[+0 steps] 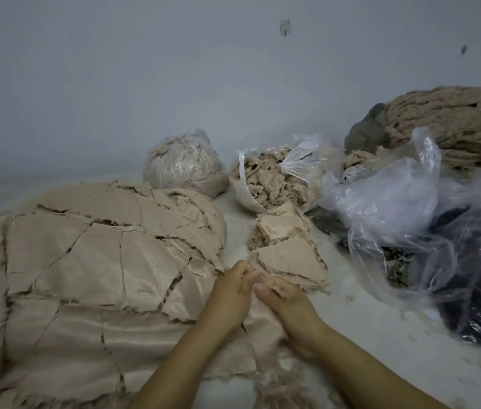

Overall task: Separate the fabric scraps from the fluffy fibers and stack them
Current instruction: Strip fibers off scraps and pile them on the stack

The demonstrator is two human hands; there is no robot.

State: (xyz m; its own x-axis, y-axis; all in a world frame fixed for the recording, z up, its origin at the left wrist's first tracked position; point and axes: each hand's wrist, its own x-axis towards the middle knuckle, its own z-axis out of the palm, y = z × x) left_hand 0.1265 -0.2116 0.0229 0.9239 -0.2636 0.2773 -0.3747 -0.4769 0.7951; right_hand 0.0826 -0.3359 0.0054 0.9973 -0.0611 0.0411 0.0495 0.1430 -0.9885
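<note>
The pale surface (360, 329) carries overlapping beige fabric scraps (94, 261) at left, fibre-filled plastic bags (266, 181) at upper centre and right.

dim, flat light | soft focus overall | glare on plastic bags (386, 208) | edges bowed by wide angle

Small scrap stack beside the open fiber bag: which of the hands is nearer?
Right. The right hand sits at the small scrap stack's near edge; the left hand is further left, by the big fabric pile.
</note>
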